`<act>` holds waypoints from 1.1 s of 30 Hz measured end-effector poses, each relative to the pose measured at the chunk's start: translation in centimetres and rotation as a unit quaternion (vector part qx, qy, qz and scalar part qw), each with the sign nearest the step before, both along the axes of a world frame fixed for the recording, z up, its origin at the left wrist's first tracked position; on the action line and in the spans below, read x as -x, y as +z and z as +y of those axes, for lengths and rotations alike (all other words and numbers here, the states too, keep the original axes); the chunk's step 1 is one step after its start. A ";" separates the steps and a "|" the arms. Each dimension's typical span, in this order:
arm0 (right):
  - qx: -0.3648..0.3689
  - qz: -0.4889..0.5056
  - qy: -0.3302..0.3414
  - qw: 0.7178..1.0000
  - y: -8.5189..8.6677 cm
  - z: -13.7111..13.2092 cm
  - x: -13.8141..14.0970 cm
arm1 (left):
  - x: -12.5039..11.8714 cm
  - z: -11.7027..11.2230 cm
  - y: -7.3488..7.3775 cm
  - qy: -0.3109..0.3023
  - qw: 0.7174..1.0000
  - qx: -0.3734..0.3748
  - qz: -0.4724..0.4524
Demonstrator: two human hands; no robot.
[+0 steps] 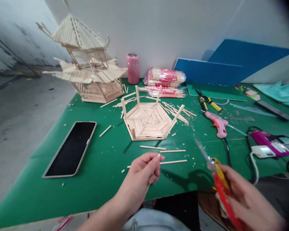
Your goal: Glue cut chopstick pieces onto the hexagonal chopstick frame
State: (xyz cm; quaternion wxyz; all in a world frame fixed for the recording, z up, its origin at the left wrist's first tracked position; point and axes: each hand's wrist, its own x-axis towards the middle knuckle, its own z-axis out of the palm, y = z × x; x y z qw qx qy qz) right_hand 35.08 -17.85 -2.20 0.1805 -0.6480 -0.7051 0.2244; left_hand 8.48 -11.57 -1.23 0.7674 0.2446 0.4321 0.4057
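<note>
My left hand is closed in a pinch above the front of the table. A small pale tip shows at the thumb, but what the fingers hold is not clear. Behind it lies a thin wooden stick, partly hidden by the hand. My right hand grips a blurred tool with red and yellow handles and a thin metal tip pointing away; its exact kind is unclear. Beyond the hands sits a hexagonal stick base with several upright posts. Two loose sticks lie just in front of it.
At the back left stands a stick pagoda, near a pink bottle and packs of sticks. A phone lies left. Pliers, a pink glue gun and a purple power strip with cables lie right.
</note>
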 end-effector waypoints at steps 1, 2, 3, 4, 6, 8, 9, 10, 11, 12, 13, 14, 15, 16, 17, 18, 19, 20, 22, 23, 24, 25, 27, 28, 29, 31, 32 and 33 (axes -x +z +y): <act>0.049 0.016 0.020 0.998 0.0 -0.3 1.0 | 0.1 -0.1 0.1 -0.004 0.999 -0.021 0.030; 0.075 0.019 0.015 0.997 0.1 -0.4 2.0 | 0.2 -0.3 0.2 -0.005 0.997 -0.043 0.061; 0.105 0.018 0.019 0.994 0.1 -0.5 2.9 | 0.3 -0.4 0.2 -0.007 0.994 -0.068 0.089; 0.113 0.000 0.016 0.993 0.2 -0.4 3.6 | 0.4 -0.5 0.3 -0.008 0.989 -0.091 0.113; 0.098 -0.049 0.026 0.994 0.5 -0.2 4.7 | 0.8 -0.8 0.3 -0.008 0.979 -0.133 0.152; 0.064 -0.086 0.047 0.993 0.9 0.0 5.4 | 1.1 -1.0 0.2 -0.004 0.969 -0.166 0.181; 0.050 -0.096 0.058 0.992 1.0 0.1 5.6 | 1.3 -1.1 0.1 0.002 0.964 -0.182 0.194; 0.041 -0.104 0.066 0.992 1.2 0.2 5.9 | 1.4 -1.2 0.0 0.009 0.958 -0.199 0.206; 0.036 -0.111 0.071 0.991 1.3 0.3 6.2 | 1.5 -1.3 -0.1 0.015 0.952 -0.214 0.218; 0.036 -0.115 0.073 0.990 1.5 0.4 6.5 | 1.6 -1.3 -0.3 0.017 0.946 -0.229 0.229; 0.040 -0.116 0.076 0.990 1.6 0.5 6.8 | 1.7 -1.4 -0.4 0.016 0.940 -0.242 0.239; 0.047 -0.115 0.077 0.989 1.7 0.6 7.0 | 1.7 -1.4 -0.5 0.015 0.935 -0.251 0.250; 0.056 -0.112 0.077 0.989 1.7 0.7 7.2 | 1.8 -1.4 -0.6 0.011 0.930 -0.259 0.260; 0.068 -0.108 0.075 0.989 1.7 0.8 7.4 | 1.9 -1.4 -0.6 0.007 0.926 -0.266 0.269; 0.080 -0.102 0.071 0.989 1.7 0.9 7.6 | 1.9 -1.4 -0.7 0.002 0.921 -0.274 0.278; 0.094 -0.094 0.068 0.989 1.7 0.9 7.7 | 2.0 -1.3 -0.7 -0.004 0.915 -0.283 0.286; 0.109 -0.086 0.065 0.988 1.7 1.0 7.8 | 2.1 -1.3 -0.7 -0.012 0.910 -0.291 0.295; 0.122 -0.076 0.063 0.988 1.8 1.1 7.8 | 2.1 -1.3 -0.8 -0.021 0.905 -0.299 0.303; 0.139 -0.056 0.060 0.987 2.1 1.2 8.0 | 2.2 -1.2 -0.8 -0.033 0.895 -0.313 0.317; 0.143 -0.048 0.058 0.987 2.2 1.3 8.1 | 2.3 -1.2 -0.8 -0.036 0.890 -0.319 0.323; 0.145 -0.040 0.056 0.987 2.4 1.4 8.3 | 2.3 -1.1 -0.8 -0.039 0.887 -0.322 0.328; 0.142 -0.034 0.053 0.988 2.6 1.5 8.4 | 2.3 -1.1 -0.8 -0.040 0.884 -0.326 0.334; 0.134 -0.023 0.048 0.990 2.8 1.5 8.7 | 2.3 -1.1 -0.8 -0.040 0.878 -0.332 0.342; 0.126 -0.017 0.042 0.991 2.8 1.5 8.9 | 2.3 -1.0 -0.8 -0.040 0.876 -0.334 0.346; 0.117 -0.012 0.035 0.992 2.7 1.5 9.0 | 2.3 -1.0 -0.7 -0.039 0.873 -0.337 0.350; 0.095 -0.002 0.019 0.995 2.5 1.3 9.2 | 2.3 -1.0 -0.7 -0.037 0.870 -0.342 0.353; 0.084 0.003 0.013 0.996 2.4 1.2 9.2 | 2.3 -1.0 -0.7 -0.036 0.869 -0.344 0.353; 0.076 0.006 0.011 0.997 2.2 1.1 9.3 | 2.3 -1.1 -0.8 -0.036 0.869 -0.345 0.354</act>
